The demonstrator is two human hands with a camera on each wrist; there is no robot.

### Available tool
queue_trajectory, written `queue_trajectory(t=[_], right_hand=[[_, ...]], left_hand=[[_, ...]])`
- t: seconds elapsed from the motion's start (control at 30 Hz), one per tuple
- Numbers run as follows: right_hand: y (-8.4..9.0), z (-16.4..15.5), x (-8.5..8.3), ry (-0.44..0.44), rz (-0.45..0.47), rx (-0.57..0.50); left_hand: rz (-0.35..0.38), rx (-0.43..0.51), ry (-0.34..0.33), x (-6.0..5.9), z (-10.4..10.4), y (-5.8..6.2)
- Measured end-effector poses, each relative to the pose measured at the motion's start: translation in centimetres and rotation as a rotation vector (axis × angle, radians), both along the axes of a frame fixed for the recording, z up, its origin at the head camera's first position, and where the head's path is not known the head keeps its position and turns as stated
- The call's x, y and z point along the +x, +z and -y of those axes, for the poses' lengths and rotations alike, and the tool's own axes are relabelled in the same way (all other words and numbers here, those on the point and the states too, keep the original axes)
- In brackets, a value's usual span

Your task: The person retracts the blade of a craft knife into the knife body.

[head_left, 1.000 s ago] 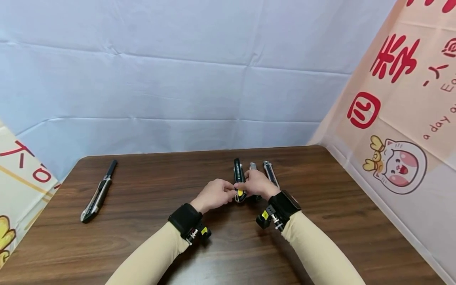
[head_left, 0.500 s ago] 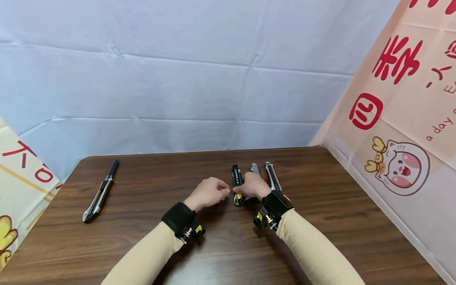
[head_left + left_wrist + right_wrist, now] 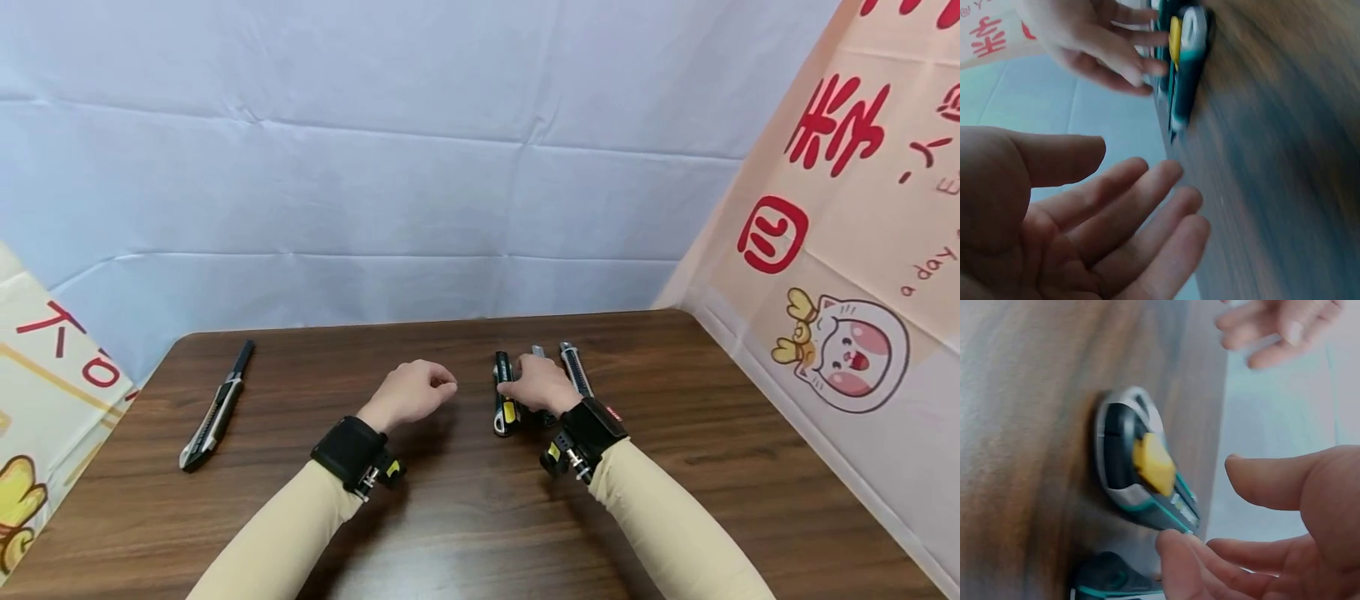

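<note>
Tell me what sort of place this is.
Probably a makeshift recording booth, not a workshop: a brown wooden table is screened by a creased pale blue sheet and cartoon-printed cloths. Only utility knives lie on it, a black one with a yellow slider by the right hand.

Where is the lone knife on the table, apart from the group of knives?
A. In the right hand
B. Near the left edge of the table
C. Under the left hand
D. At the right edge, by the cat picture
B: the lone knife lies far left on the table, away from the group of knives by the right hand.
</note>
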State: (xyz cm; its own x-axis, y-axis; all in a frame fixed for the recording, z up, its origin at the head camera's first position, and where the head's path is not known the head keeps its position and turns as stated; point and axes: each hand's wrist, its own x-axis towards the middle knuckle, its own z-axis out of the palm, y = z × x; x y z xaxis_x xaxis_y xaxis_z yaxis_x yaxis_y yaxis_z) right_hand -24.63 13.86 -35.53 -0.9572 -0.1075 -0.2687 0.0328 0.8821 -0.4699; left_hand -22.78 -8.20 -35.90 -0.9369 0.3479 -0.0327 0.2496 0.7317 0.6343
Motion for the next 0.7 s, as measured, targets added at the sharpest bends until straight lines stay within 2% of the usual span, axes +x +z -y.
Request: queue_trajectory(t=[0.17,0.33,0.5,0.7], right_hand=[[0.6,-0.5,-0.1,0.022,-0.049,-0.062],[0.6,0.5,-0.1,0.061,-0.072,-0.105],[0.2,2.9,0.0,0.095,-0.079,-0.137],[-0.5,6.4,-0.2,0.148,-0.091,-0.14]], left_hand=[[-0.043,-0.129,0.048,-0.4,2.8,0.1],[-0.039,-0.22,0.133,-0.8,6.7,0.1],[-0.018,-0.261,0.21,-0.5,10.7,-0.1],[-0.004,-0.263,0.252,0.4,14.2,-0.1]])
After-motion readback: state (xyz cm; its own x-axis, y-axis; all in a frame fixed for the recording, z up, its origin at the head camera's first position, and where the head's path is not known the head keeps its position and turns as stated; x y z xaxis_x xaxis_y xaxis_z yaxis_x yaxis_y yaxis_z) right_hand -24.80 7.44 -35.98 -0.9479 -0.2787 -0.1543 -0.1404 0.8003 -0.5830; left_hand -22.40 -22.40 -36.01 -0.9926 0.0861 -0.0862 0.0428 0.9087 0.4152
